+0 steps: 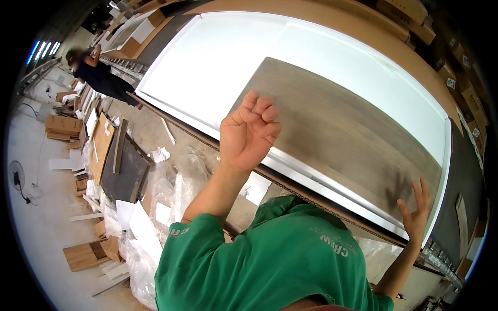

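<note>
A large flat panel with a grey-brown wood grain [332,129] lies in a shallow white tray-like box [218,52]. My left hand [249,135] is raised over the panel's near left part, palm showing. Its fingers are curled in and I see nothing in them. At the panel's near right corner, my right hand [415,212] has its fingers spread and holds nothing. A shadow falls on the panel beside it; whether the fingertips touch the panel or the box rim, I cannot tell.
Brown cardboard [306,20] borders the white box. Stacked cartons [456,67] stand at the far right. Clear plastic wrap [181,176] and board offcuts [122,166] litter the floor at left. Another person [98,72] stands beyond the box's left end, near a second box [132,36].
</note>
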The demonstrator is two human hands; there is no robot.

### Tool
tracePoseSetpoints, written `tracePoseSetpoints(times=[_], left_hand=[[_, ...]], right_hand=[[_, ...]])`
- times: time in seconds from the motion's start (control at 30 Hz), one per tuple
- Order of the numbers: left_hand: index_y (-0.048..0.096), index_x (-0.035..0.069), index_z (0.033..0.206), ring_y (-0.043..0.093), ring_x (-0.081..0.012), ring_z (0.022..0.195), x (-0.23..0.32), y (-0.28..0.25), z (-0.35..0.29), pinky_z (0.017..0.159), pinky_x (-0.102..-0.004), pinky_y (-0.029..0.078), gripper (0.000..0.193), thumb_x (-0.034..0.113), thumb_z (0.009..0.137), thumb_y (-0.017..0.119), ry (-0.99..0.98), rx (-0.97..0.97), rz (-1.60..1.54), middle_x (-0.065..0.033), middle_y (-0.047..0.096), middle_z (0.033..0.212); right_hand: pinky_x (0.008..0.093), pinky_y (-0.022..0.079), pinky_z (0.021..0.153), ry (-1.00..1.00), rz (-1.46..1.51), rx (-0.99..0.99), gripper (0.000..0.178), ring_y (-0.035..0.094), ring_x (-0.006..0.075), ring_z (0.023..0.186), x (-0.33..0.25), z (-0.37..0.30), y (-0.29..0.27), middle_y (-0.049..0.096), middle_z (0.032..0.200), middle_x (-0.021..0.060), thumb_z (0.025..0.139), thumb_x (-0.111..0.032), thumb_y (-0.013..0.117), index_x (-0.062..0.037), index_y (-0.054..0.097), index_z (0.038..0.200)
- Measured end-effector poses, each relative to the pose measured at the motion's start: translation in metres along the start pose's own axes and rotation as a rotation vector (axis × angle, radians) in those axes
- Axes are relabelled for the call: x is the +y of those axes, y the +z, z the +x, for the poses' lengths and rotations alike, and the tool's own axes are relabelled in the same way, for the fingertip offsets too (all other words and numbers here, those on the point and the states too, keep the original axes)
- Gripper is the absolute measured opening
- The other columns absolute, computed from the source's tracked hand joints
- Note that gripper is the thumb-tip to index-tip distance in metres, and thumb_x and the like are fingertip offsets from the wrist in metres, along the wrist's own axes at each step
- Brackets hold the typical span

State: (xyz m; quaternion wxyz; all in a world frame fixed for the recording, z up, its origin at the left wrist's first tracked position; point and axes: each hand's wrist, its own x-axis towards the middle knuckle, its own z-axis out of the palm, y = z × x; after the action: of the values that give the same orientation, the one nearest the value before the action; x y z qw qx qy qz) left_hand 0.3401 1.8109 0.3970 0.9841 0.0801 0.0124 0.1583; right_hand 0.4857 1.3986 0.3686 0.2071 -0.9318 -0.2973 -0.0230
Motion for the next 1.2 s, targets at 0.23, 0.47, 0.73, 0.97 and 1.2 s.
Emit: tracePoseSetpoints(times=[0.23,0.47,0.73,0.97,1.2], left_hand=[[0.052,0.005,0.090,0.045,-0.0163,0.074,0.018,-0.011,-0.014,0.050,-0.0228,0.037,0.029,-0.012,0.069,0.041,0.052,0.017,-0.143,-0.0038,0.047,0.083],[0.055,0.006,0.085,0.049,-0.0187,0.079,0.025,-0.020,-0.031,0.060,-0.0267,0.043,0.027,-0.013,0.069,0.043,0.141,0.070,-0.127,-0.0061,0.051,0.084],[0.048,0.006,0.089,0.054,-0.0219,0.085,-0.043,0.006,-0.072,0.090,-0.0450,0.040,0.019,-0.009,0.076,0.050,0.334,0.297,-0.065,-0.0086,0.052,0.083],[0.044,0.008,0.095,0.054,-0.0184,0.085,-0.167,0.038,-0.104,0.094,-0.0450,0.036,0.022,-0.008,0.081,0.049,0.098,0.151,0.050,-0.0067,0.051,0.088],[0.040,0.009,0.099,0.054,-0.0224,0.090,-0.277,0.058,-0.119,0.084,-0.0341,0.043,0.023,-0.004,0.082,0.050,-0.249,0.255,0.181,-0.0093,0.052,0.093]], right_hand=[[0.0404,0.029,0.100,-0.053,0.047,0.027,0.047,0.035,0.0323,0.123,-0.043,0.003,0.011,0.037,0.135,0.0143,0.072,-0.016,0.070,-0.0040,0.054,0.115],[0.0396,0.030,0.100,-0.112,0.081,0.037,0.045,0.036,0.0317,0.123,-0.056,-0.003,0.004,0.038,0.135,0.0143,0.072,-0.014,0.070,-0.0036,0.056,0.113],[0.0394,0.033,0.096,-0.177,0.183,0.145,0.042,0.041,0.0307,0.118,-0.009,-0.043,-0.021,0.043,0.130,0.0148,0.070,-0.011,0.070,-0.0025,0.057,0.109],[0.0357,0.043,0.075,-0.607,0.592,0.337,0.045,0.053,0.0271,0.087,-0.063,-0.053,-0.016,0.057,0.102,0.0107,0.059,-0.018,0.078,-0.0052,0.062,0.100],[0.0291,0.043,0.060,-0.675,0.895,0.642,0.037,0.052,0.0206,0.075,-0.048,-0.061,0.003,0.056,0.086,0.0041,0.056,-0.012,0.078,-0.0064,0.064,0.090]])
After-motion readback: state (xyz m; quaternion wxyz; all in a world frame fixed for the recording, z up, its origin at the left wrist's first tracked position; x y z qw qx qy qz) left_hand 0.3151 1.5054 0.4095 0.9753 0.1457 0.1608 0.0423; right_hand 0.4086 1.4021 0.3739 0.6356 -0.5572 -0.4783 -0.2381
